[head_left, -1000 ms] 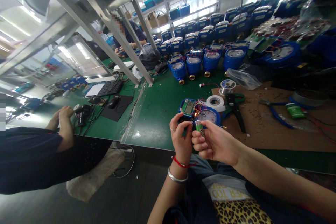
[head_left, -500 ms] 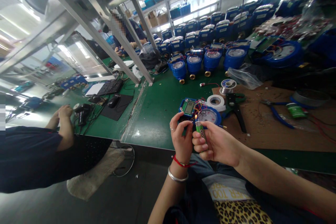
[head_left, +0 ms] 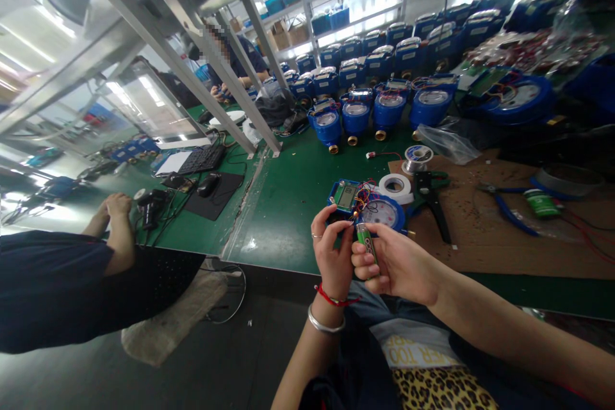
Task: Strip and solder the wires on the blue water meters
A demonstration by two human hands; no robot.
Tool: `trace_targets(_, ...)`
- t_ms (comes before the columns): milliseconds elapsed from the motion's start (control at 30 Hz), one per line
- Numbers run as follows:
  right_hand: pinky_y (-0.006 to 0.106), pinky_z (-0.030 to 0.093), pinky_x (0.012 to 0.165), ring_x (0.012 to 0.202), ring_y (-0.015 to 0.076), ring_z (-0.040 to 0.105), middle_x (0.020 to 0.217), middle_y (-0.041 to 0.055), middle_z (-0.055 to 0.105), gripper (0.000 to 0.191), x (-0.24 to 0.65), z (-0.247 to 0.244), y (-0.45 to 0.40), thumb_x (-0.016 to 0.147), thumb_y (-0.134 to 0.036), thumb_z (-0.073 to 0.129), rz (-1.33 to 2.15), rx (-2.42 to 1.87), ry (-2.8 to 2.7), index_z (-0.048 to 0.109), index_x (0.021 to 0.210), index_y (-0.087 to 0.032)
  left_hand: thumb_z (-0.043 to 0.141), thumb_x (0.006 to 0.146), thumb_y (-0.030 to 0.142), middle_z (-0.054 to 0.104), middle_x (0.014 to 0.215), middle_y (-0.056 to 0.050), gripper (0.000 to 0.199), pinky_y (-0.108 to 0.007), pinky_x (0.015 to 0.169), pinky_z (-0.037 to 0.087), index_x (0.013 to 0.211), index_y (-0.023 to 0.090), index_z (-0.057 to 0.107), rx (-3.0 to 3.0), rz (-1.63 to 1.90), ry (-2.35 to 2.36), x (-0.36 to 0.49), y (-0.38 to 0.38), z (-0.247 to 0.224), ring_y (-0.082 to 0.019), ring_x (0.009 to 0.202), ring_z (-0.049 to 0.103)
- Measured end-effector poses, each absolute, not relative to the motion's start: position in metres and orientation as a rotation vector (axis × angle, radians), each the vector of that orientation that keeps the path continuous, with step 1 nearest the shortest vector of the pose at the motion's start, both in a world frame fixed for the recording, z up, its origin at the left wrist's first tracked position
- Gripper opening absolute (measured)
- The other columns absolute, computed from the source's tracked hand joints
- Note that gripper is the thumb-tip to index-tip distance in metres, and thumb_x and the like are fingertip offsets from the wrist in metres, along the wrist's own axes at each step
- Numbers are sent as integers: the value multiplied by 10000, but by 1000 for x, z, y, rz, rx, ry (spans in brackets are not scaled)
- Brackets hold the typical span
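Observation:
A green lighter [head_left: 367,245] stands nearly upright in my right hand [head_left: 401,262], whose fingers are wrapped round it with the thumb near its top. A small orange flame [head_left: 356,213] shows just above the lighter. To its left, my left hand [head_left: 331,250] pinches thin wires [head_left: 353,220] close to the flame; the exact grip is partly hidden by the fingertips. Just beyond both hands lies a blue water meter [head_left: 394,213] with an opened display unit [head_left: 345,196] and a tangle of coloured wires. My hands cover its near edge.
White tape [head_left: 394,186], a solder spool [head_left: 418,157] and a black-green hand tool [head_left: 432,205] lie past the meter. Blue-handled pliers [head_left: 514,214] rest on cardboard [head_left: 473,246]. Rows of blue meters [head_left: 355,116] stand behind. At left, a co-worker's hands [head_left: 118,205] are near a black heat gun [head_left: 150,208].
The flame has shifted slightly left and looks smaller, nearer my left fingertips. The lighter tilts a little more to the left. Both hands otherwise keep their places.

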State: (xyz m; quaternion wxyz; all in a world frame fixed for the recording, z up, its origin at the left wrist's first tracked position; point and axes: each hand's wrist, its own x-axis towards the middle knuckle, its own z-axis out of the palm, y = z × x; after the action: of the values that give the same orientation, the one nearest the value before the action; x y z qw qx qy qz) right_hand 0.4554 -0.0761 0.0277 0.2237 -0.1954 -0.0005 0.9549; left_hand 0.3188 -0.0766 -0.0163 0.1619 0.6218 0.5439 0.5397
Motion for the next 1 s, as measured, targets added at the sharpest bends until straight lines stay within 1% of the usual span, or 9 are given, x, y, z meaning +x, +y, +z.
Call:
trace_targets(733, 151, 214, 412, 478, 57, 393, 602, -43, 355, 388, 456, 27, -77, 936, -440, 357, 2660, -588, -55, 472, 723, -138, 619, 875, 192, 562, 1283, -60, 61, -413, 989, 439, 876, 222, 673, 1777, 1545, 1554, 319, -77, -17, -224, 1176, 537)
trace_targets(1000, 151, 220, 412, 482, 57, 392, 606, -40, 363, 397, 457, 29, -76, 938, -444, 354, 2643, -606, -66, 477, 721, -135, 628, 867, 202, 555, 1303, -64, 55, -414, 979, 457, 881, 220, 678, 1792, 1550, 1548, 318, -77, -19, -228, 1174, 549)
